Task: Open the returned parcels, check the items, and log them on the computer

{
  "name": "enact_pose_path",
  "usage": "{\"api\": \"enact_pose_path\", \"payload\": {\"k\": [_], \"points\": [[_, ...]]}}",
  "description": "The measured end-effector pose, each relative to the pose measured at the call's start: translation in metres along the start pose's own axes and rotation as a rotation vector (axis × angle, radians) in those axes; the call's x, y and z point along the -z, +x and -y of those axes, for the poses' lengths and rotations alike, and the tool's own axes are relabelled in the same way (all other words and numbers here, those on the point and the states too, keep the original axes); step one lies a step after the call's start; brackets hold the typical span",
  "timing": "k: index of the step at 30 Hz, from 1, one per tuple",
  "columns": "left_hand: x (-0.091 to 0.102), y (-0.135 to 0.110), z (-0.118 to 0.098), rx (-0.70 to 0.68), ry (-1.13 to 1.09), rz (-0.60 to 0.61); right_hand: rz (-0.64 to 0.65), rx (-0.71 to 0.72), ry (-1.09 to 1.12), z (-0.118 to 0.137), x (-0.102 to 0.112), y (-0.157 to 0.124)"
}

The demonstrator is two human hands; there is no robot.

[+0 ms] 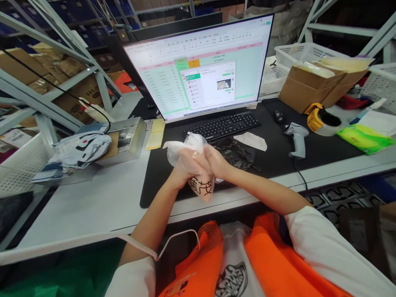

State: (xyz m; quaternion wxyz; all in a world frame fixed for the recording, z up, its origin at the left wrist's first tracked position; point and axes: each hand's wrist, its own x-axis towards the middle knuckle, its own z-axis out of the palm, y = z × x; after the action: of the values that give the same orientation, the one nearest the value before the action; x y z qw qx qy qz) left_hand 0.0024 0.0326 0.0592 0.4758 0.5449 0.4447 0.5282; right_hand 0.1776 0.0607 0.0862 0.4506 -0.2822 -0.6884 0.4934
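Note:
A translucent white plastic bag (202, 186) with large black printed characters hangs crumpled between my two hands over the front of the black desk mat. My left hand (185, 165) is closed on the bag, its fingers partly covered by the film. From the other side my right hand (216, 161) grips the bag with bent fingers. Motion blurs the bag's upper part, and I cannot make out what is inside. Just beyond my hands lie a crumpled black plastic bag (236, 153), a white paper-like piece (251, 140) and the keyboard (229, 126).
A monitor (210, 70) stands behind the keyboard. To the right are a mouse (278, 116), a barcode scanner (297, 139), a tape dispenser (321, 119), a cardboard box (305, 88) and a green packet (365, 138). Leftward sit yellow notes (155, 134), a grey tray (136, 140) and wrapped packages (80, 149).

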Motion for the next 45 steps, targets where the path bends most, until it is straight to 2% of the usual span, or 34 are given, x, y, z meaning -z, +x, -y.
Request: {"api": "enact_pose_path", "payload": {"k": [2,5,7,9,12,14,16,18,22,24,26,29,33,36,38,40,43,45], "points": [[0.002,-0.006,0.003,0.080,-0.106,-0.013,-0.033,0.019,-0.366,-0.001,0.013,0.007],[0.017,-0.014,0.010,0.160,-0.257,-0.192,-0.086,0.021,-0.788,-0.008,0.050,0.019],[0.032,-0.014,0.013,0.147,-0.300,-0.361,-0.069,-0.003,-0.896,-0.020,0.075,0.028],[0.047,-0.009,0.012,0.101,-0.349,-0.502,0.078,-0.035,-0.931,-0.036,0.089,0.034],[0.058,0.007,0.002,0.039,-0.426,-0.577,0.328,-0.059,-1.051,-0.058,0.089,0.033],[0.055,0.020,-0.008,-0.003,-0.452,-0.580,0.387,-0.062,-1.133,-0.063,0.082,0.025],[0.044,0.036,-0.018,-0.041,-0.479,-0.564,0.388,-0.040,-1.154,-0.059,0.078,0.014],[0.024,0.052,-0.025,-0.062,-0.524,-0.514,0.354,0.047,-1.124,-0.049,0.080,0.001],[-0.032,0.080,-0.032,-0.184,-0.550,-0.449,0.236,0.400,-0.937,-0.022,0.096,-0.029],[-0.056,0.087,-0.033,-0.266,-0.481,-0.428,0.171,0.525,-0.863,-0.011,0.104,-0.045],[-0.071,0.088,-0.034,-0.286,-0.354,-0.340,0.095,0.569,-0.842,-0.003,0.112,-0.061],[-0.072,0.084,-0.037,-0.227,-0.067,-0.119,-0.037,0.583,-0.870,-0.004,0.119,-0.080],[-0.058,0.082,-0.044,-0.180,0.343,0.068,-0.256,0.599,-0.925,-0.020,0.122,-0.093],[-0.057,0.079,-0.050,-0.136,0.534,0.338,-0.392,0.558,-0.938,-0.026,0.123,-0.088],[-0.059,0.075,-0.053,-0.097,0.522,0.514,-0.465,0.555,-0.958,-0.022,0.126,-0.078],[-0.058,0.069,-0.056,-0.070,0.402,0.593,-0.543,0.595,-0.968,-0.011,0.131,-0.064],[-0.051,0.059,-0.062,-0.024,0.155,0.594,-0.581,0.609,-0.950,0.015,0.138,-0.045],[-0.046,0.051,-0.070,-0.007,0.072,0.578,-0.517,0.545,-0.898,0.033,0.137,-0.036]]}}
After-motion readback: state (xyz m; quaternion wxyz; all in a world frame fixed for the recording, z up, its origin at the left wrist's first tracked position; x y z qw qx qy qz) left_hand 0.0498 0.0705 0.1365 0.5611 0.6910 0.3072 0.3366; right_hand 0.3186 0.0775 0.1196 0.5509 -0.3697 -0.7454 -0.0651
